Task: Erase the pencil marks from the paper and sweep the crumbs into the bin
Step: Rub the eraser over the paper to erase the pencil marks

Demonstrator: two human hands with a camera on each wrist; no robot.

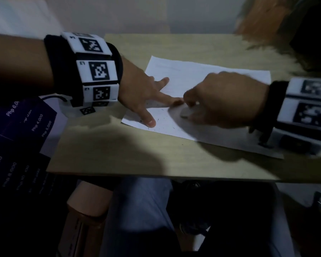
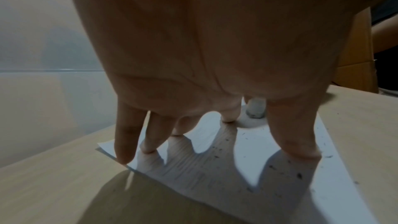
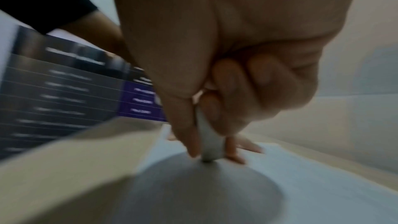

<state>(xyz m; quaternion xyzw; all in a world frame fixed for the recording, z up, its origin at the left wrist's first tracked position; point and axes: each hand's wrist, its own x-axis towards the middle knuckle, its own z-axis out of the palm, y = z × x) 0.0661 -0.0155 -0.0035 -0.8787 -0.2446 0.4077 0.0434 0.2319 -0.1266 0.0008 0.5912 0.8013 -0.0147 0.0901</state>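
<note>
A white sheet of paper (image 1: pixel 202 76) lies on a light wooden table (image 1: pixel 119 154). My left hand (image 1: pixel 152 101) presses its spread, straight fingers on the paper's left part, holding it flat; the left wrist view shows the fingertips (image 2: pixel 148 149) planted on the paper (image 2: pixel 215 173). My right hand (image 1: pixel 217 102) pinches a white eraser (image 1: pixel 186 112) between thumb and fingers, its tip on the paper (image 3: pixel 323 185) just right of the left index finger. The eraser (image 3: pixel 210 144) is blurred in the right wrist view. Dark eraser crumbs (image 1: pixel 161 123) lie scattered on the paper near the left hand, and crumbs (image 2: pixel 280 169) show under the thumb.
A dark printed poster with price figures (image 1: pixel 17 145) hangs at the table's left side. My legs in blue jeans (image 1: pixel 137 210) are below the near table edge. A brown cardboard box (image 2: pixel 355 48) stands at the back right. No bin is in view.
</note>
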